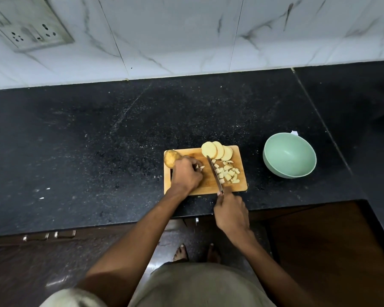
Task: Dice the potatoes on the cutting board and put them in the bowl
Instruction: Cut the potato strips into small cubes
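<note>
Sitting empty beside board [242,173]: green bowl [289,155].

wooden cutting board [239,187] carries pale potato slices [216,150] overlapping at its far edge, diced cubes [227,172] at its right, an unpeeled potato piece [170,158] at its left; empty green bowl [289,155] stands right.

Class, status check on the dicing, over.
Right hand grips knife; left hand holds pieces. Dice and slices on board. Bowl empty. Nothing blocking.
</note>
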